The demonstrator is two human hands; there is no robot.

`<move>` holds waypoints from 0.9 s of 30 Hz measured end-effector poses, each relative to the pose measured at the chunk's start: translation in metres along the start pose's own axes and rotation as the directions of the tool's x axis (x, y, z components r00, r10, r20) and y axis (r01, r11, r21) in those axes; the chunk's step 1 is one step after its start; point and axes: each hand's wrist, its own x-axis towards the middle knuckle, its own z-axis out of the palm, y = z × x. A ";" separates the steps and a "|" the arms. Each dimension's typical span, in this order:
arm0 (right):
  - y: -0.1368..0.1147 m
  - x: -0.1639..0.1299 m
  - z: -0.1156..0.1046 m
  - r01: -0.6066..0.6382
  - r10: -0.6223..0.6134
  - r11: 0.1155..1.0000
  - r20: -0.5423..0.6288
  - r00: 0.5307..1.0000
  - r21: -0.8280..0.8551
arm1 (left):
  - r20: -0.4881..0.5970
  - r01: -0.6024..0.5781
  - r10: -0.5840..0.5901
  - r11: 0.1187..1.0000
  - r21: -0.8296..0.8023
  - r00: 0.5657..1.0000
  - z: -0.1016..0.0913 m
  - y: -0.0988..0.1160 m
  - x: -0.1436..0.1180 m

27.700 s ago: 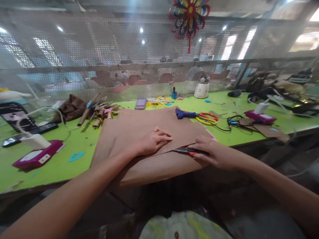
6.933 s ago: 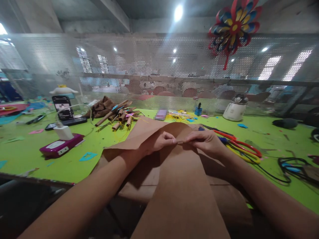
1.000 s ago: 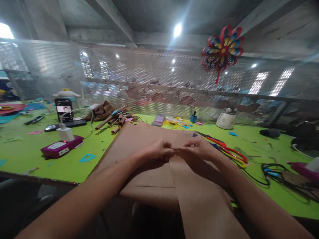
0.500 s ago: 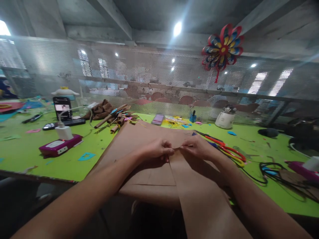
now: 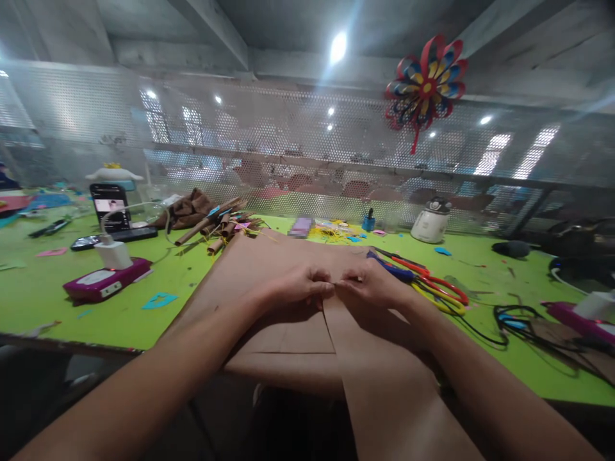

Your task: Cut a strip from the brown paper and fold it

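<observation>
A large sheet of brown kraft paper (image 5: 288,330) lies over the front of the table and hangs past its edge. A cut or fold line runs through it toward me, with a wide strip (image 5: 384,384) drooping on the right. My left hand (image 5: 312,285) pinches the paper at the upper end of that line. Close beside it, fingertips almost touching, my right hand (image 5: 365,283) pinches the strip's edge. Just right of my right hand lie red-handled scissors (image 5: 432,282), a yellow-handled tool (image 5: 442,299) and a blue-handled tool (image 5: 391,267).
Rolled brown paper tubes (image 5: 216,230) are heaped at the back left. A purple power strip (image 5: 108,280) with a charger and a propped phone (image 5: 110,205) stand left. A white bottle (image 5: 431,221) stands back right; a black cable (image 5: 509,326) coils on the right.
My fingertips have come closer together at the paper's edge. The whole view has shifted slightly, so the table things sit a little further left and higher.
</observation>
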 end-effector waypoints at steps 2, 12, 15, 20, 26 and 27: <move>0.001 0.001 -0.004 0.075 -0.071 0.991 0.044 0.997 -0.110 | -0.014 -0.011 0.011 1.000 0.005 1.000 -0.001 -0.002 0.000; 0.009 0.000 -0.014 0.055 -0.054 0.996 0.016 0.998 -0.068 | -0.054 0.015 -0.021 0.994 -0.106 0.998 -0.001 -0.008 0.001; 0.016 0.001 -0.017 -0.018 0.018 1.000 0.026 1.000 -0.002 | -0.070 0.000 -0.008 0.992 -0.125 0.998 -0.004 -0.008 0.000; 0.036 0.000 -0.027 -0.097 0.086 0.985 0.083 0.993 0.143 | -0.089 0.009 -0.022 0.990 -0.140 0.996 -0.009 -0.008 0.001; 0.046 -0.003 -0.031 -0.170 0.148 0.928 0.089 0.985 0.332 | -0.113 0.017 -0.032 0.990 -0.137 0.993 -0.012 -0.012 0.001; 0.046 -0.003 -0.030 -0.177 0.159 0.918 0.080 0.984 0.356 | -0.109 0.014 -0.028 0.992 -0.124 0.994 -0.012 -0.012 0.001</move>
